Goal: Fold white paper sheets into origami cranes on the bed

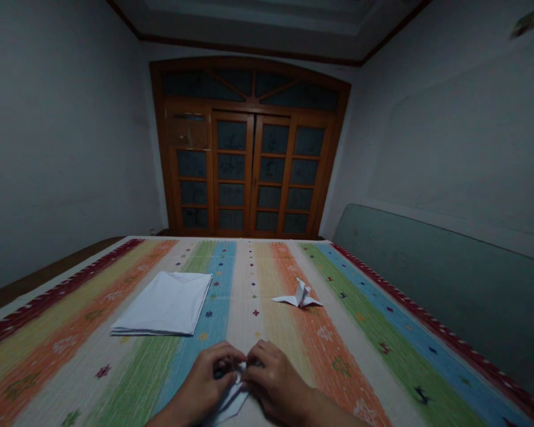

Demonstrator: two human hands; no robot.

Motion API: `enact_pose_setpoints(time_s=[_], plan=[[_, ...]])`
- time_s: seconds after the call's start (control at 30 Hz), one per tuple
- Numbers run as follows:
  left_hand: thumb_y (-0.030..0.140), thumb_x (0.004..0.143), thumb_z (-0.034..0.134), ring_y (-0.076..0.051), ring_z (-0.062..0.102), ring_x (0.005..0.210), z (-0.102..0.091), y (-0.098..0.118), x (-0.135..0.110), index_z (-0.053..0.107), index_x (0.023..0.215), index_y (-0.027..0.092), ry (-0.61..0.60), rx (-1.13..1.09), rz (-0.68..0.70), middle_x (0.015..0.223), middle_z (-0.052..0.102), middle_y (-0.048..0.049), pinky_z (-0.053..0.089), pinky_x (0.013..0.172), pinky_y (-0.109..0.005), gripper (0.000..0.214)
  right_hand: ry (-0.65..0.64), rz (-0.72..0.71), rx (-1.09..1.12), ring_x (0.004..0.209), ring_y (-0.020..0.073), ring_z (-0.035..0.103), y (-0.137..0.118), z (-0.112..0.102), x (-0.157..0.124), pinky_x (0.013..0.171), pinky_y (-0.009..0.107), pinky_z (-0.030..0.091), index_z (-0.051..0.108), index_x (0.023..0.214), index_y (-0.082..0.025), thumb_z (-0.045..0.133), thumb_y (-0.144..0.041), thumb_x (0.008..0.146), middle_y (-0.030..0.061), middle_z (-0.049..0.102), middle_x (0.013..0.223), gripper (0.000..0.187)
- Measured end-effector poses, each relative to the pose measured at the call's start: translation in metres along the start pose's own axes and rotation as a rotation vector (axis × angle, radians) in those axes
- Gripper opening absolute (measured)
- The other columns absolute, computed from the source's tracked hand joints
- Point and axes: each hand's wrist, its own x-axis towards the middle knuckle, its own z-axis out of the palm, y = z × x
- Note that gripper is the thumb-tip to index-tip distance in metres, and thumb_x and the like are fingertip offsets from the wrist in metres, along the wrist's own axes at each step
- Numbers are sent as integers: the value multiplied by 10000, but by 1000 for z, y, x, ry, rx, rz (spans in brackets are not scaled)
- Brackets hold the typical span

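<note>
My left hand (207,379) and my right hand (273,379) meet at the near edge of a striped woven cover (365,356). Between them both hands pinch a folded white paper (232,404), whose lower end sticks out toward me. Its upper part is hidden by my fingers. Farther up and to the left lies a neat stack of white paper sheets (162,303). A small white origami crane (299,296) stands on the cover to the right of the stack, apart from both hands.
The multicoloured cover spreads wide around my hands. A grey-green padded panel (431,279) runs along its right side, and a dark wooden edge (40,279) runs along its left. Glazed wooden double doors (249,172) stand beyond the far end.
</note>
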Motion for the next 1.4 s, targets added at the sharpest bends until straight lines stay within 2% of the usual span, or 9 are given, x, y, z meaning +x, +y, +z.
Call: enact_pose_setpoints(time_s=[0.17, 0.53, 0.63, 0.77, 0.9, 1.0, 1.17, 1.27, 1.4], plan=[[104, 727, 622, -206, 686, 821, 6, -6, -1, 759, 892, 181, -12, -76, 12, 895, 728, -45, 534, 748, -288, 228, -16, 9, -30, 809, 215, 598, 2, 8, -2, 713, 308, 414, 682, 977, -209, 615, -171, 954, 71, 690, 891, 80], [271, 804, 684, -232, 695, 850, 0, -10, 6, 733, 995, 161, -89, -269, -25, 884, 758, -61, 524, 770, -322, 226, -115, 322, 146, 926, 217, 652, -1, 3, 3, 802, 284, 485, 728, 1049, -184, 721, -42, 846, 76, 695, 1007, 248], [191, 738, 705, -230, 682, 862, 2, -6, 2, 731, 1002, 169, -80, -216, -54, 914, 748, -52, 513, 777, -322, 267, -137, 370, 166, 950, 225, 649, -1, 0, 4, 816, 294, 489, 759, 1031, -164, 728, -35, 847, 90, 689, 1014, 226], [87, 682, 625, -236, 674, 900, 4, -1, -3, 741, 997, 180, -52, -162, -41, 961, 721, -53, 517, 834, -341, 348, -117, 337, 215, 945, 221, 640, -2, -5, 5, 813, 296, 478, 789, 990, -178, 761, -59, 839, 74, 689, 987, 195], [135, 761, 654, -228, 668, 828, 5, 4, -6, 743, 989, 181, -11, -119, 18, 906, 683, -48, 524, 747, -317, 249, -73, 295, 269, 948, 219, 636, -2, -5, 5, 840, 300, 476, 774, 963, -180, 793, -74, 805, 60, 696, 982, 192], [143, 836, 666, -229, 672, 850, 6, 13, -9, 756, 997, 205, -7, -19, 103, 919, 694, -52, 517, 756, -305, 194, -69, 274, 286, 944, 227, 633, 0, -2, 2, 846, 310, 479, 743, 971, -176, 798, -97, 777, 58, 693, 972, 216], [71, 888, 594, -229, 687, 906, 8, 28, -18, 741, 1109, 253, -70, 147, 250, 968, 720, -57, 531, 819, -299, 322, -29, 189, 255, 865, 221, 619, 3, 4, -5, 798, 305, 488, 688, 931, -185, 649, -61, 753, 52, 676, 914, 220], [50, 825, 630, -262, 695, 979, 7, 22, -20, 698, 1174, 254, -57, 271, 263, 1060, 738, -75, 542, 854, -325, 410, 69, 161, 206, 826, 222, 616, 4, 5, -7, 772, 307, 484, 657, 927, -196, 596, -82, 781, 61, 684, 889, 195], [78, 790, 676, -270, 710, 925, 4, 9, -18, 666, 1184, 241, 7, 385, 215, 1032, 756, -70, 547, 820, -340, 427, 127, 178, 175, 774, 217, 633, 2, 2, -7, 725, 299, 464, 644, 915, -200, 613, -81, 785, 63, 708, 856, 179]])
